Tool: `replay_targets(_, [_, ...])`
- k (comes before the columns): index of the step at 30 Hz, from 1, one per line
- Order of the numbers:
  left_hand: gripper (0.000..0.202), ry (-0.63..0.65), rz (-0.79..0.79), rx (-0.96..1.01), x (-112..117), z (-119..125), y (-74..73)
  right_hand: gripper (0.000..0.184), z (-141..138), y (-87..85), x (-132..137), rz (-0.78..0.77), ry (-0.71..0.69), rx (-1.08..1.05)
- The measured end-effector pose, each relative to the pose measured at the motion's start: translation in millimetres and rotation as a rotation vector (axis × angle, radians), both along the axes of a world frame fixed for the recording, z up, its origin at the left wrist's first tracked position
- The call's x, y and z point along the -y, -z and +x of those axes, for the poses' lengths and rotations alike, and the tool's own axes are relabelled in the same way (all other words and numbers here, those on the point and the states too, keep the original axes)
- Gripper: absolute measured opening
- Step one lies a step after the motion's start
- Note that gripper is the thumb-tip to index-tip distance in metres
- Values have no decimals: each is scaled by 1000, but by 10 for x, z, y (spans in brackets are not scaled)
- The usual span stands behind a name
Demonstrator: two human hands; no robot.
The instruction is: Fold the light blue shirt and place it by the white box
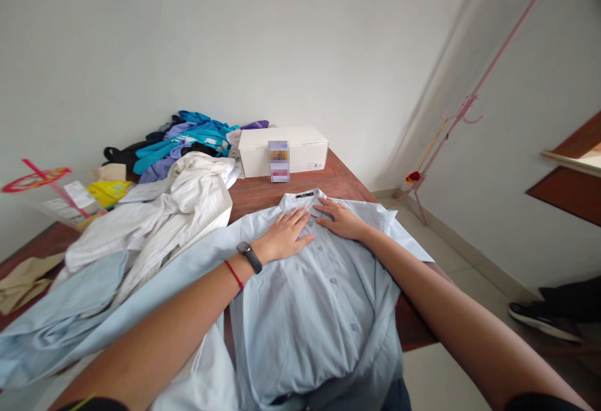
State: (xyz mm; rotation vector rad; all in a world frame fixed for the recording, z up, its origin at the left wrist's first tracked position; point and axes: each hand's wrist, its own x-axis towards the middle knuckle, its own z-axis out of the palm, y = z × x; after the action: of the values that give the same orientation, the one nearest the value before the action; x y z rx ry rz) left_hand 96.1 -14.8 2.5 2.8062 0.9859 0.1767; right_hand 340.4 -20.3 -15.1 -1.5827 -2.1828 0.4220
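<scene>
A light blue button-up shirt (300, 311) lies front side up on the brown wooden table (263, 189), its collar at the far end and its lower edge toward me. One sleeve stretches out to the left, and the other lies at the right table edge. My left hand (288, 231) rests flat on the chest just below the collar, fingers extended, a dark watch at the wrist. On the other side of the button line, my right hand (344, 218) also lies flat with fingers spread, its fingertips by the collar. Neither hand grips the cloth.
A white box (284, 148) stands at the back of the table. White striped cloth (159, 211) is heaped to the left, with a pile of blue and dark clothes (188, 139) behind it. A pink coat stand (462, 111) and a shoe (544, 322) are at the right.
</scene>
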Motion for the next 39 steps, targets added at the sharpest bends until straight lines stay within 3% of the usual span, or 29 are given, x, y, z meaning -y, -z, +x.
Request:
replay_targets(10, [72,17,31,12,-35,-16,79,57,19,39,-12,22,-1,-37])
replay_targets(19, [72,8,10,-1,-9,-11,38,56,28,43,-14,48,-20,-28])
replay_targets(39, [69,20,46,41,-33,-22,114,55,12,21,1,24,-12,8])
